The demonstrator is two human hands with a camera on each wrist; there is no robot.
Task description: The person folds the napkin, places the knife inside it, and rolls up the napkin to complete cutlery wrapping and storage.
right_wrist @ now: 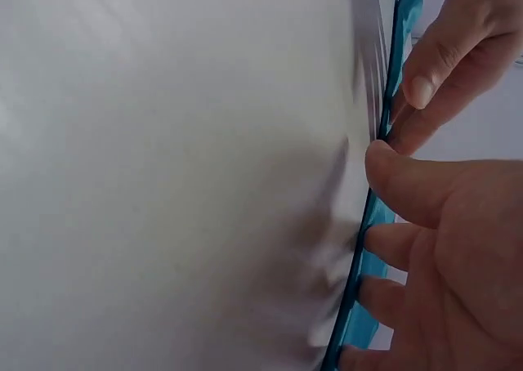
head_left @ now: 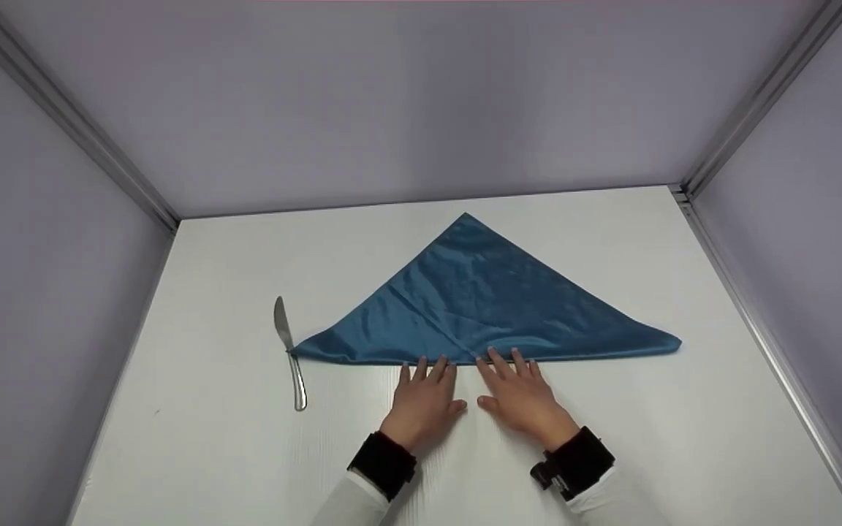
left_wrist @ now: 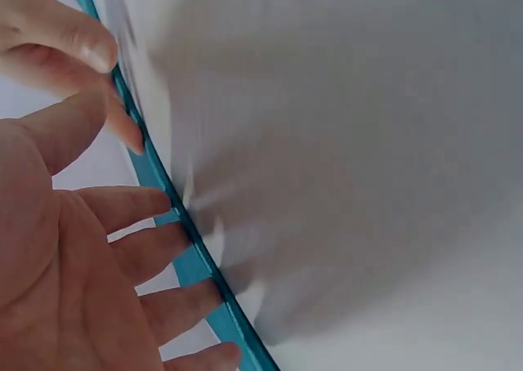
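While both hands lie flat at the near edge of the blue cloth (head_left: 479,299), the work looks to be pressing that long fold down. To do it well, I would judge, the fingertips should bear evenly along the crease and slide outward from the middle toward each corner, so no ripple gets trapped under the top layer.

The left hand (head_left: 425,402) rests palm down on the white table (head_left: 231,453), its fingers straight and spread, their tips just touching the cloth's folded edge. The right hand (head_left: 520,394) lies close beside it in the same manner, fingers stretched out onto the hem, gripping nothing. From the left wrist view the fingers (left_wrist: 139,207) are seen reaching up to the thin blue edge (left_wrist: 192,257), and the right wrist view shows the same, with the other hand's fingertips alongside.

The cloth lies in the middle of the table as a wide triangle, its long side nearest the person and its point aimed at the back wall. It has a slight sheen, and a faint crease runs slantwise across it down to the hands. A few soft wrinkles show near the long edge.

A table knife (head_left: 291,358) lies to the left, with the cloth's left corner reaching it about where blade meets handle.
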